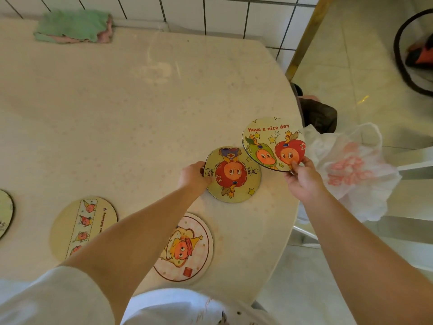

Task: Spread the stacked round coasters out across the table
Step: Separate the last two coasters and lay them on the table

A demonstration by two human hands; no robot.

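Observation:
My right hand pinches the lower edge of a round "Have a nice day" coaster and holds it raised near the table's right edge. My left hand grips the left rim of a yellow-green coaster with a red apple figure, which lies on the table; I cannot tell whether more coasters lie under it. A pink-rimmed coaster lies near me, partly under my left forearm. A yellow striped coaster lies to the left. Another coaster is cut off at the left border.
The pale speckled table has a rounded right edge. A folded green and pink cloth rests at its far left by the tiled wall. A white plastic bag with red print hangs off the right side, beside a white chair frame.

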